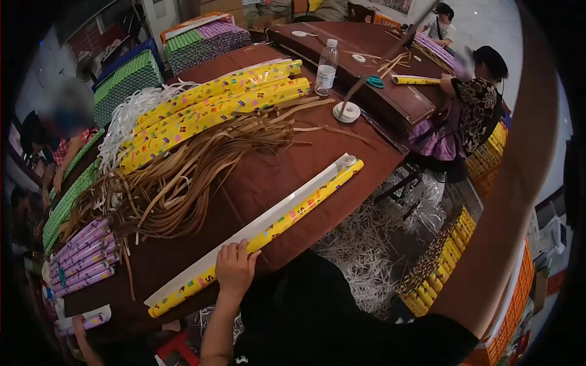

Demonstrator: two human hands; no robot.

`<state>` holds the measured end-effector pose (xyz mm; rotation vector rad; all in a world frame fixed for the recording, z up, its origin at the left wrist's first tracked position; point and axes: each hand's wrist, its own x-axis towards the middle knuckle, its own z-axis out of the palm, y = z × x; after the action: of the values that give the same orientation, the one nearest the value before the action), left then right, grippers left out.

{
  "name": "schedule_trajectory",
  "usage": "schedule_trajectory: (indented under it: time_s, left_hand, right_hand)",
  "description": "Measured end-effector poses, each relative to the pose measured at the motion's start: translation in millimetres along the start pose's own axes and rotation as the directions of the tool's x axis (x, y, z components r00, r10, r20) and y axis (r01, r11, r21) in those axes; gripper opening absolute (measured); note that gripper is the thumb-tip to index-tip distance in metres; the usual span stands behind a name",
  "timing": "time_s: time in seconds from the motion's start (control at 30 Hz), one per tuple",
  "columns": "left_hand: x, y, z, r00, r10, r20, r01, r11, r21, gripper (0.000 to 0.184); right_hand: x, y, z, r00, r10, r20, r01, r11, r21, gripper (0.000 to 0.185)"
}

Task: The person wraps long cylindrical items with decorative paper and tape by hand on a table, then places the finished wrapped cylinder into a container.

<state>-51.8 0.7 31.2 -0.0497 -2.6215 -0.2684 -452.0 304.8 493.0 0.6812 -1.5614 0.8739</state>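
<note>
My left hand [237, 268] presses down on a roll of yellow patterned wrapping paper [305, 209], its fingers curled over the roll and a loose white edge. The roll lies diagonally near the table edge. My right forearm [510, 183] is raised along the right side, and its hand is beyond the top of the view. A long brown strip [379, 66] slants upward from beside a white tape roll [347, 112]; its upper end leaves the view. Left of the yellow roll lies a heap of brown paper strips [189, 177].
Yellow paper sheets [213, 113], a bottle [326, 68] and purple rolls [82, 259] are on the table [274, 177]. A co-worker [476, 91] sits at the right with a yellow roll; green scissors [375, 81] lie nearby. Paper shreds [360, 262] and crated yellow rolls [439, 265] are below.
</note>
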Motion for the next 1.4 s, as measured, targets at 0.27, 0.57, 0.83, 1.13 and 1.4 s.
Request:
schedule_trajectory:
  time_s: [0.27, 0.57, 0.83, 1.13, 1.4]
  left_hand:
    - [2, -3, -1, 0.999, 0.009, 0.043, -0.008, 1.0, -0.001, 0.044]
    - [-6, -4, -5, 0.997, -0.01, 0.075, 0.012, 0.999, -0.037, 0.046]
    - [-12, -4, -15, 0.989, -0.041, 0.144, 0.047, 0.998, -0.042, 0.043]
    - [-15, -5, -11, 0.991, -0.026, 0.132, 0.028, 0.999, -0.018, 0.046]
    - [-17, -5, -13, 0.987, -0.044, 0.157, 0.05, 0.998, -0.033, 0.047]
  right_hand:
    - [-4, 41, -7, 0.979, -0.204, -0.008, 0.185, 0.902, -0.39, 0.009]
    - [-121, -5, 109, 0.815, -0.565, 0.132, 0.579, 0.781, -0.235, 0.01]
    - [-313, -106, 195, 0.631, -0.663, 0.403, 0.511, 0.746, 0.428, 0.019]
    - [-400, -157, 214, 0.45, -0.343, 0.825, -0.162, 0.877, 0.453, 0.025]
    - [-385, 50, 156, 0.616, 0.29, 0.732, 0.051, 0.913, -0.404, 0.013]
